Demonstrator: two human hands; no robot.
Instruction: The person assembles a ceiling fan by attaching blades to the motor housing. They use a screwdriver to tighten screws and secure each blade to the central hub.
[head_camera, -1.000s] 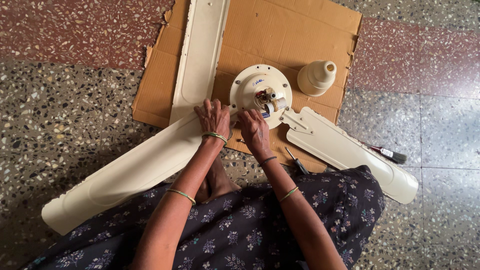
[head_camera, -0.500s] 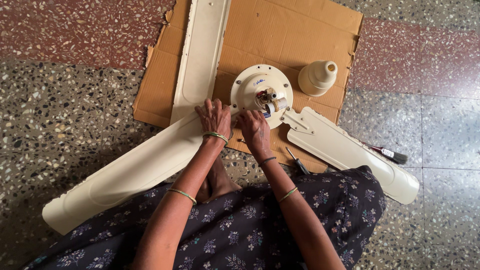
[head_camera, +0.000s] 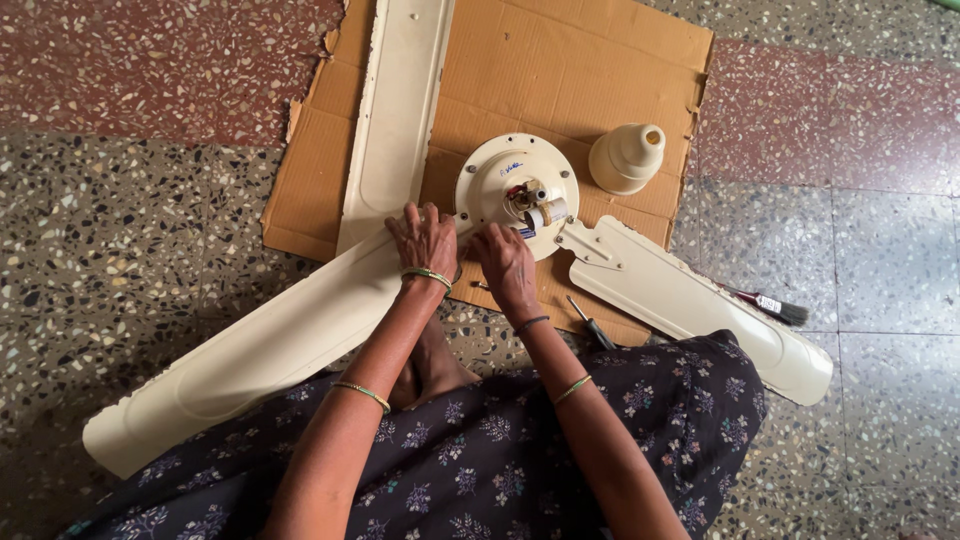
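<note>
Terrazzo floor (head_camera: 150, 220), cardboard (head_camera: 590, 90) beyond hands. Left hand (head_camera: 425, 240) pressing flat on fan blade (head_camera: 270, 345); right hand (head_camera: 505, 262) curled at motor hub (head_camera: 515, 190), grip unclear. Hub likely heavy, blade thin, bendable; hold near root.

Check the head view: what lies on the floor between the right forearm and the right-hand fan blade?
In the head view, a screwdriver lies between the right forearm and the right-hand fan blade, partly on the cardboard sheet.

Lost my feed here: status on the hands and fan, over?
Left hand on fan blade. Right hand at fan motor rim. Screwdriver beside right wrist; nothing blocking.
</note>
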